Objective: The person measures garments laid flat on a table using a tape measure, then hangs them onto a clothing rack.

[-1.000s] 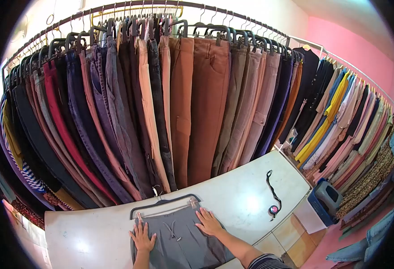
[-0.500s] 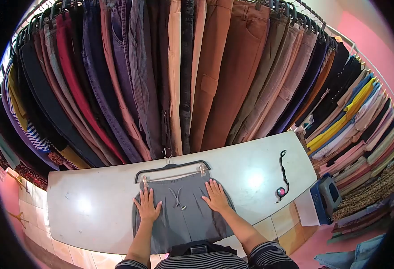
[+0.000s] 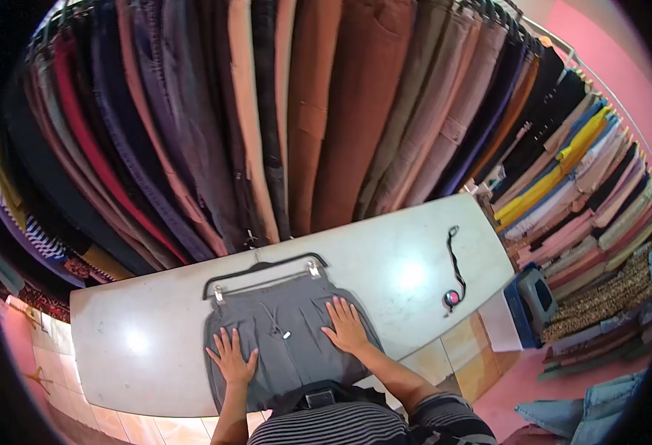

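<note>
Grey drawstring shorts point(image 3: 289, 356) lie on the white table point(image 3: 140, 371), their lower end reaching the near edge by my body. Two clips fasten the waistband to a black hanger point(image 3: 266, 268), which rests flat above it. My left hand point(image 3: 232, 358) lies flat on the left side of the shorts, fingers spread. On the right side, my right hand point(image 3: 346, 326) presses flat with its fingers stretched out. Between the hands hangs the pale drawstring point(image 3: 274, 320), with a small light toggle at its end.
Trousers point(image 3: 363, 111) hang in a dense row along the table's far edge. A black cord with a round pink-centred piece point(image 3: 452, 298) lies at the table's right. Beyond that end stand a blue and white bin point(image 3: 522, 308) and more hanging clothes point(image 3: 563, 178).
Both hands have slid down the shorts, away from the waistband, staying flat. The camera view has turned and shifted, so the table and rack appear more tilted.
</note>
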